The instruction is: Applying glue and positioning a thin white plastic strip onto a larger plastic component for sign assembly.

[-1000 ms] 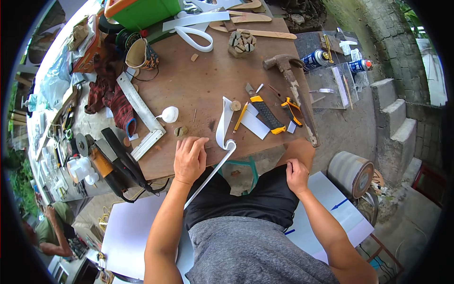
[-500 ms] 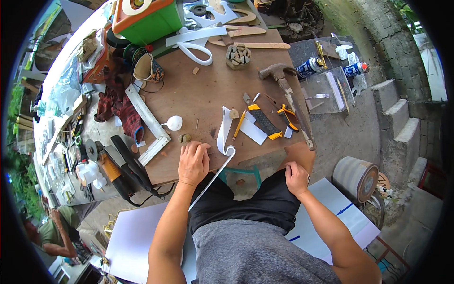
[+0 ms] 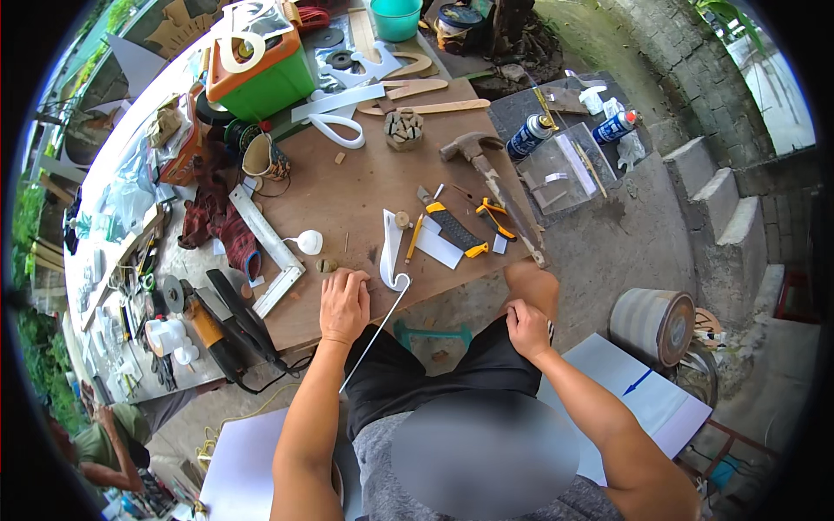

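My left hand [image 3: 345,304] rests on the near edge of the brown wooden tabletop [image 3: 334,213], fingers laid forward and nothing held. Just beyond its fingertips sits a small round brownish piece [image 3: 327,265]. To its right, a white strip with a curled end [image 3: 400,282] runs from the table edge down past my lap. Beside that curl lies a white pointed cut-out [image 3: 390,247], with a small wooden disc [image 3: 401,220] on it. A yellow pencil [image 3: 414,239] and a yellow-and-black utility knife [image 3: 453,227] lie further right. My right hand [image 3: 528,326] is loosely closed on my right thigh.
A claw hammer [image 3: 497,178] lies along the right table edge, near yellow-handled pliers [image 3: 495,217]. At left are a metal square [image 3: 265,247], a white round-bodied bottle [image 3: 308,241] and an angle grinder [image 3: 204,317]. Spray cans [image 3: 532,136] stand at far right. Another person [image 3: 109,443] is at lower left.
The view has shifted, so the table's things sit further left and mostly lower in the picture. Both hands keep their places, on the table edge and the thigh.
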`<control>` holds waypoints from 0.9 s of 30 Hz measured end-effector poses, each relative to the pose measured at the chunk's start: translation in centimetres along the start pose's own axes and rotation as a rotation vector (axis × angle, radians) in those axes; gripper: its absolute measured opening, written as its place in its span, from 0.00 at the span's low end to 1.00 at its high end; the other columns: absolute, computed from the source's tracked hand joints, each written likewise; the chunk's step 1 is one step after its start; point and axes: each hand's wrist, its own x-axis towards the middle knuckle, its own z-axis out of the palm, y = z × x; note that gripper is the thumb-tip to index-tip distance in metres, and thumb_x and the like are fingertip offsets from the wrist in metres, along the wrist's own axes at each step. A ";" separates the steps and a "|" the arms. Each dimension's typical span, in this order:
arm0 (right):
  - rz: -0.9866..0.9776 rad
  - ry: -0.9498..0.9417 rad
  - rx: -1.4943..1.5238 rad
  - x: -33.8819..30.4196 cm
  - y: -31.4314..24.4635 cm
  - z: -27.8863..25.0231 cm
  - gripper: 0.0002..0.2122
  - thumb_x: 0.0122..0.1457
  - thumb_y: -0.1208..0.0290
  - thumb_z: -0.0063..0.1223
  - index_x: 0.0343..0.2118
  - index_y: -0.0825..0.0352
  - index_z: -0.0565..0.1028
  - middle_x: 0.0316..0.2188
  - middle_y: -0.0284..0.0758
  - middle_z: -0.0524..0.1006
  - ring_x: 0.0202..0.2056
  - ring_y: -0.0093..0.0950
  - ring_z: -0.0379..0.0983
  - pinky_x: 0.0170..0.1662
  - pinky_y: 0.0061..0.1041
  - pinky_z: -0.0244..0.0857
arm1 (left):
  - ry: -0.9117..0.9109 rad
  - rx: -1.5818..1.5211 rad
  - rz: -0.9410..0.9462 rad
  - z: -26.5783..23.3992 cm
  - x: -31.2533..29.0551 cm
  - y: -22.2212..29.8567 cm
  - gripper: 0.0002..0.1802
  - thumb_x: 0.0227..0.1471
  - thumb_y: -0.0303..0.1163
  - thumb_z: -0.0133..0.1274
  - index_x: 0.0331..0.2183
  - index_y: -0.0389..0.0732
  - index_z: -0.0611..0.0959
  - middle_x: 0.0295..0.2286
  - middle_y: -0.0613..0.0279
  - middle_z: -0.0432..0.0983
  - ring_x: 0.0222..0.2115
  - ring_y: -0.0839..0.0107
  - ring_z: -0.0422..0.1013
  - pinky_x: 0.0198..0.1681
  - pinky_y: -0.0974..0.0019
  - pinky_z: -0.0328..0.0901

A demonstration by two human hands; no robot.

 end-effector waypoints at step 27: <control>-0.032 0.070 0.024 -0.7 0.7 1.2 0.05 0.62 0.70 0.54 0.35 0.65 0.76 0.26 0.45 0.81 0.30 0.47 0.80 0.36 0.46 0.72 | -0.004 0.062 0.143 0.1 -0.2 0.0 0.25 0.51 0.23 0.56 0.51 0.55 0.84 0.36 0.56 0.69 0.38 0.54 0.70 0.46 0.50 0.64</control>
